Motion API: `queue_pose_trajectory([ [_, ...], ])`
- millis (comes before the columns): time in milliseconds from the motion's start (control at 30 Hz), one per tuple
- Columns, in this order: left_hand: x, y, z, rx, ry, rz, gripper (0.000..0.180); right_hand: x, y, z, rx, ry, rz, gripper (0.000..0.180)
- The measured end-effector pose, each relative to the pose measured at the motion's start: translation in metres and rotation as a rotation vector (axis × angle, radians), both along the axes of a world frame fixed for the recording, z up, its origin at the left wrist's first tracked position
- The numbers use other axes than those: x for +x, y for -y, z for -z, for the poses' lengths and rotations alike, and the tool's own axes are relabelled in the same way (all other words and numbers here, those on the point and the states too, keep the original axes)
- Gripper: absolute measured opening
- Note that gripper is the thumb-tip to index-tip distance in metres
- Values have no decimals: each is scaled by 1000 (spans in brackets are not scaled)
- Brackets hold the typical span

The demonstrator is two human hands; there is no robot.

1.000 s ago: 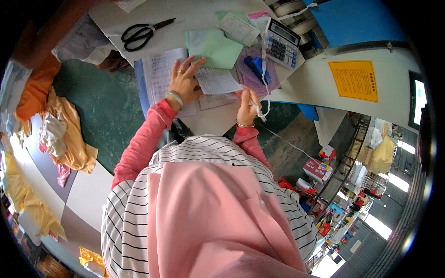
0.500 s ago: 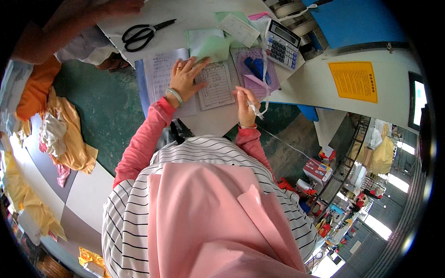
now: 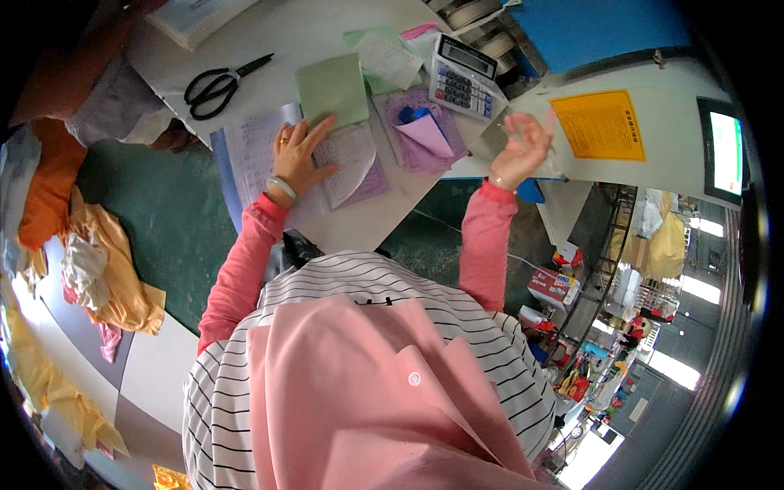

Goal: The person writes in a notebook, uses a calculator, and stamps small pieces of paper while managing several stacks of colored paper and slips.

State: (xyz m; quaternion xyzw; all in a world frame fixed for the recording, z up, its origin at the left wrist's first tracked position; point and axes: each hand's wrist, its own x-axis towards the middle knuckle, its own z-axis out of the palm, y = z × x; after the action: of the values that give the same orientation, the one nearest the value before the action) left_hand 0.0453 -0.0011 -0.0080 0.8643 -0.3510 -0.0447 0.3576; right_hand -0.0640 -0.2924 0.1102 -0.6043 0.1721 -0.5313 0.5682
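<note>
My left hand [image 3: 302,155] lies spread on an open notebook [image 3: 245,143] with handwritten pages. Its fingertips touch the green cover [image 3: 331,88] of a small form pad, and the thumb rests by the pad's white sheet [image 3: 347,159]. That sheet curls up at its lower right corner, showing a purple sheet [image 3: 371,184] beneath. Raised beyond the table's right edge is my right hand [image 3: 521,147], its fingers apart and somewhat blurred; I see nothing clearly held in it. A thin white cord [image 3: 523,261] runs behind my right forearm.
Black-handled scissors [image 3: 216,90] and a desk calculator [image 3: 464,80] lie on the white table [image 3: 302,33]. Purple slips with a dark blue object [image 3: 418,116] sit between pad and calculator. Another person's arm [image 3: 73,77] shows at upper left. A screen [image 3: 727,155] stands at far right.
My right hand has moved up and right, away from the pad. The white strip it held no longer crosses the calculator. The pad's green cover now lies flatter, and its white sheet is curled.
</note>
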Motion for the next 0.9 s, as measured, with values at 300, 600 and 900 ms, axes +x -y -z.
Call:
queue_pose_trajectory([
  [300, -1, 2, 10, 40, 20, -24, 90, 45, 63, 30, -750, -545, -122, 24],
  [600, 0, 0, 3, 23, 4, -3, 90, 73, 91, 12, -1008, -472, -104, 27],
  [900, -3, -1, -3, 33, -22, 3, 89, 58, 67, 64, -1246, -836, -93, 27],
])
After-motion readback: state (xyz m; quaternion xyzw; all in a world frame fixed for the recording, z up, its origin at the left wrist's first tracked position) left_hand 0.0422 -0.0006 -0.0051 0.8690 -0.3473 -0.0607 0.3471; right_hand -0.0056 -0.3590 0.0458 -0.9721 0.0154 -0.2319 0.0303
